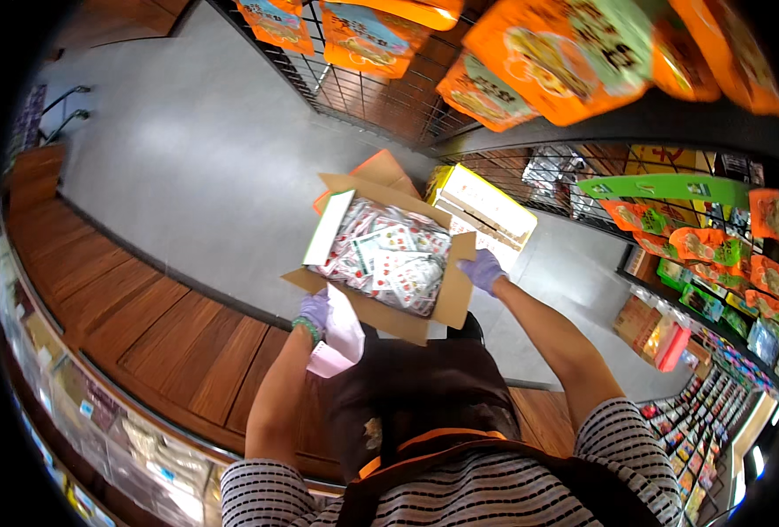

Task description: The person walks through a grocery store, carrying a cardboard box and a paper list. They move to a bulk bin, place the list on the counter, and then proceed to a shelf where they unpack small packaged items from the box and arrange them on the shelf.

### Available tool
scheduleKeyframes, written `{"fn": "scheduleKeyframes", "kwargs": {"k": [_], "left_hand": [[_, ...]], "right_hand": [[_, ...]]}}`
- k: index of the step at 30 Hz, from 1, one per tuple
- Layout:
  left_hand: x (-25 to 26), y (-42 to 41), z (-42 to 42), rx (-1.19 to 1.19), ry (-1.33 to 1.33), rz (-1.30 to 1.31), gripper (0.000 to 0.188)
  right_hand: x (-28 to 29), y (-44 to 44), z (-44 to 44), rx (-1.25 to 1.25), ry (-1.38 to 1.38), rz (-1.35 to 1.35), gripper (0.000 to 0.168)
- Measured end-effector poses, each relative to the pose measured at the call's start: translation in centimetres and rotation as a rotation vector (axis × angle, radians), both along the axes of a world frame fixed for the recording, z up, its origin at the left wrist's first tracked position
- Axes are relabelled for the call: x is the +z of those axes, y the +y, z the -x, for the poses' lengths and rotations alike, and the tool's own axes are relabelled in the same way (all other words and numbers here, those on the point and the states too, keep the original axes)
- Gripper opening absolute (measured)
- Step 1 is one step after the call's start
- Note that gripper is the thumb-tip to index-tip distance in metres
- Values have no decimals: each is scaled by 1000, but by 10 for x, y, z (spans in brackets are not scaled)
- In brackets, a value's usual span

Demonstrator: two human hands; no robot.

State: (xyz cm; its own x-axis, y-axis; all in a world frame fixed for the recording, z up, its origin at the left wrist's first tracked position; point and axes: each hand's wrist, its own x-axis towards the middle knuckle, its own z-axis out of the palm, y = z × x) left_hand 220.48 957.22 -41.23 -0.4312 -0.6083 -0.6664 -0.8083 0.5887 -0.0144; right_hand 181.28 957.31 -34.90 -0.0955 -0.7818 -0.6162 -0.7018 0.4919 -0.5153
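Observation:
An open cardboard box (447, 290) full of small printed packets (389, 257) is before me, its flaps spread outward. My left hand (315, 309), in a thin purple glove with a green bead bracelet at the wrist, holds a pink-white paper sheet (343, 336) beside the box's near left corner. My right hand (485, 270), gloved alike, has its fingers on the right flap of the box. Whether the left fingers also touch the box cannot be told.
A yellow-and-white carton (488, 204) and an orange-edged box (386, 172) stand behind the open box. Orange snack pouches (554, 59) hang on wire racks above and right. A wooden ledge (185, 342) curves along the left, beside grey floor (185, 165).

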Motion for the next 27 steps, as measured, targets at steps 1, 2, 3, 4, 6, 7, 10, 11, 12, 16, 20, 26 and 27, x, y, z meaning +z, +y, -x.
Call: {"fn": "scheduleKeyframes", "kwargs": {"k": [1, 2, 3, 4, 6, 7, 10, 11, 12, 16, 20, 26, 27], "left_hand": [[-97, 86, -88, 28, -12, 338, 36], [-85, 75, -60, 322, 213, 144, 36], [-61, 66, -46, 542, 344, -17, 36], [-36, 60, -34, 781, 461, -150, 37], [4, 65, -30, 526, 239, -132, 37], [37, 56, -16, 59, 7, 34, 37], [26, 90, -36, 235, 239, 108, 39], [23, 98, -40, 208, 358, 153, 40], [68, 85, -9, 338, 355, 18, 40], [78, 147, 26, 589, 529, 62, 32], [114, 156, 125, 73, 94, 105, 34], [61, 204, 234, -202, -136, 411, 42], [62, 203, 247, -253, -197, 487, 43]], "right_hand": [[37, -6, -25, 144, -136, 3, 40], [33, 5, -10, 115, -91, 19, 38], [28, 14, 3, 84, -81, 42, 37], [26, 24, 15, 53, -75, 62, 36], [53, 16, 8, 115, -56, 143, 34], [68, 20, 6, 129, -33, 163, 32], [84, 24, -5, 216, 9, 144, 29], [99, 32, -5, 218, 0, 140, 29], [119, 43, -1, 237, 35, 145, 29], [132, 114, 43, 53, -186, 240, 26], [122, 142, 120, 27, -176, 244, 19], [66, 230, 253, -47, -327, 185, 18], [50, 225, 272, -37, -380, 290, 19]]}}
